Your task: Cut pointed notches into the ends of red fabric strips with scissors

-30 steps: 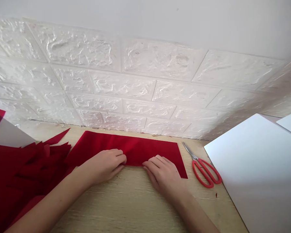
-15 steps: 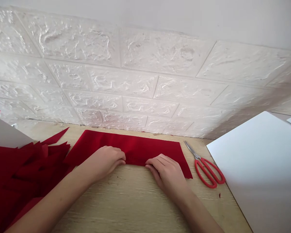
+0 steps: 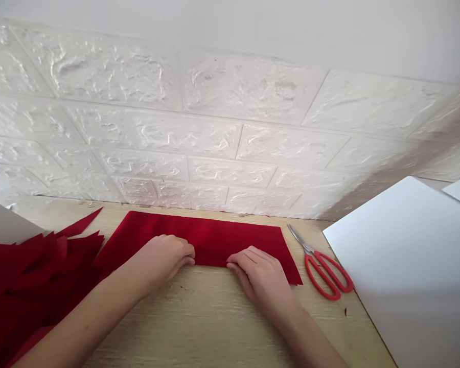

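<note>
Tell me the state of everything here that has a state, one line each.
Left hand: on the red sheet's near edge, fingers curled.
Right hand: on the same edge, fingers curled.
Red sheet: lying flat, possibly folded.
Red-handled scissors: blades closed, lying still.
Jagged red pieces: heaped, cut.
White card: lying flat.

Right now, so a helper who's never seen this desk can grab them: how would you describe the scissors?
On the light wooden table, look right to the large white board. Left of it, beside the corner of the red sheet, lie the scissors: the only tool in view, with red looped handles and metal blades pointing toward the wall.
</note>
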Available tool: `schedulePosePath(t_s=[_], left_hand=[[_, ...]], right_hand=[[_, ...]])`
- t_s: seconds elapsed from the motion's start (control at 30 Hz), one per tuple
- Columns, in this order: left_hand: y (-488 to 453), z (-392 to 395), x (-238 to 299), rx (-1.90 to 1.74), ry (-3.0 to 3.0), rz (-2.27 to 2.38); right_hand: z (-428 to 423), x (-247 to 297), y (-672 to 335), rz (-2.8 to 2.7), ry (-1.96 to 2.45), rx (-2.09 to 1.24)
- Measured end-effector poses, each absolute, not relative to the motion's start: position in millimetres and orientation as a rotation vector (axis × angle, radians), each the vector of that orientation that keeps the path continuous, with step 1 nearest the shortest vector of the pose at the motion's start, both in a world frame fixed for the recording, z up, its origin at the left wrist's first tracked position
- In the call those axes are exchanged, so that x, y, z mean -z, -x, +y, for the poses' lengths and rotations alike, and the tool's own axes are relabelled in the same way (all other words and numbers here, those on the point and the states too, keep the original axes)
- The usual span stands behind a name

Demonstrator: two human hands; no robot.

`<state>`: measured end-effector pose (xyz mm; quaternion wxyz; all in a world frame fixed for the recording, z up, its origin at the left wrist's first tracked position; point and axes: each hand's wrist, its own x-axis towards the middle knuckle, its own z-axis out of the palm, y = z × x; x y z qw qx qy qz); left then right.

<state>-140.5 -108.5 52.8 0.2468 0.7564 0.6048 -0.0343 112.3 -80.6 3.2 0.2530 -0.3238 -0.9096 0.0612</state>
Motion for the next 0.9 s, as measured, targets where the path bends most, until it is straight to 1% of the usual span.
schedulePosePath(t_s=[0.2,0.6,0.9], left_hand=[[138,-113,-57,0.113,-2.048,1.679],[149,-112,-44,-0.129,-2.027,1.615],[151,-105,-41,-0.156,-1.943,1.593]], right_hand=[[-82,-6,-119,-2.454,0.887,-0.217],[-78,-11,-129,-2.473,0.895,-0.289],[-73,-14,-139,-2.456,1.011,-0.344]])
